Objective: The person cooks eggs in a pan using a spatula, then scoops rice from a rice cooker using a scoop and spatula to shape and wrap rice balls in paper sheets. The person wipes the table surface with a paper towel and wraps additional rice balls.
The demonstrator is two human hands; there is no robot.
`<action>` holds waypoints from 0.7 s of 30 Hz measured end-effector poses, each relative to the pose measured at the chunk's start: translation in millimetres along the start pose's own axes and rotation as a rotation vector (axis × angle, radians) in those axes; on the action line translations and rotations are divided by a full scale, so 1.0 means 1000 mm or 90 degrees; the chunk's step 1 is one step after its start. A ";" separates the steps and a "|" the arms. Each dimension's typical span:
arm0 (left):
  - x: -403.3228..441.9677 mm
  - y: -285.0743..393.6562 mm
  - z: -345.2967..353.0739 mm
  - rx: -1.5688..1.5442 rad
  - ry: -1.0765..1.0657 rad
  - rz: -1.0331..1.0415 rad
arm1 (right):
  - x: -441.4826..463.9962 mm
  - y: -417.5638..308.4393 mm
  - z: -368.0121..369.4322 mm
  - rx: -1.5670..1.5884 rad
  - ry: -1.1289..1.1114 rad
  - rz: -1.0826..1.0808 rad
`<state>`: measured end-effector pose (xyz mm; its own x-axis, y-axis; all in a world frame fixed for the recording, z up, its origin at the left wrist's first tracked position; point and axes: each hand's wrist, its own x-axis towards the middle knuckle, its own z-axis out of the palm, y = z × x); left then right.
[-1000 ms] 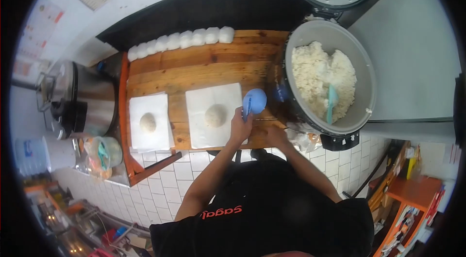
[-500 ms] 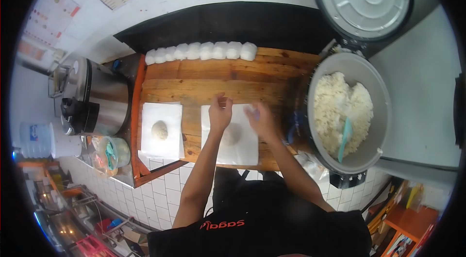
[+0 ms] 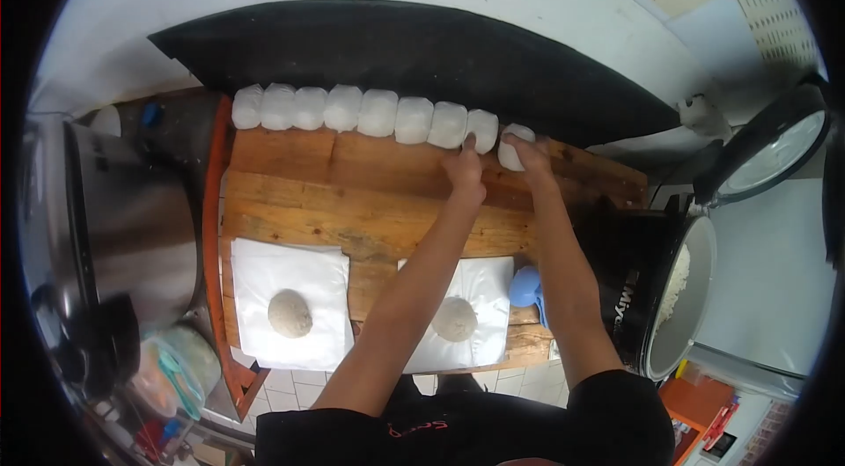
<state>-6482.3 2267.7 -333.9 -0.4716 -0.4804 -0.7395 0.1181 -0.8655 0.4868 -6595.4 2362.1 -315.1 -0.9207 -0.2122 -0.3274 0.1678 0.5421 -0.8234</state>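
Observation:
A row of white wrapped packets point(image 3: 378, 112) stands along the back of the wooden table. My right hand point(image 3: 533, 156) grips the rightmost packet point(image 3: 514, 149) from its right side, with a small gap between it and the row. My left hand point(image 3: 464, 171) is at the neighbouring packet point(image 3: 482, 128), a digit pressed to its front; its other fingers are partly hidden. Nearer to me, a rounded rice mound point(image 3: 455, 319) lies on white paper point(image 3: 484, 290), partly behind my left forearm. Another rice mound point(image 3: 290, 314) sits on a paper stack point(image 3: 251, 281) at left.
A blue tool point(image 3: 526, 287), partly behind my right forearm, lies by the right paper. An open cooker point(image 3: 629, 290) with rice point(image 3: 673, 286) stands at right. At left are a steel cooker point(image 3: 145, 228) and a plastic tub point(image 3: 189, 360). A black panel point(image 3: 352, 39) backs the table.
Both hands have moved from the right paper to the right end of the packet row. The rightmost packet now stands apart from the row. The view has shifted and turned.

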 end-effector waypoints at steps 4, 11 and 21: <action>-0.003 0.015 -0.024 -0.056 0.036 0.029 | -0.014 -0.040 0.005 0.358 -0.119 0.078; 0.008 0.044 0.015 0.023 0.225 0.058 | -0.016 -0.078 0.049 0.114 -0.210 0.083; -0.010 0.016 -0.031 0.219 -0.038 0.145 | -0.081 0.019 0.027 0.366 -0.099 0.059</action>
<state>-6448.9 2253.8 -333.1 -0.5187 -0.6362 -0.5712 -0.0685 -0.6350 0.7695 -6508.4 2367.3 -317.1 -0.8386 -0.3248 -0.4374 0.4477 0.0466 -0.8930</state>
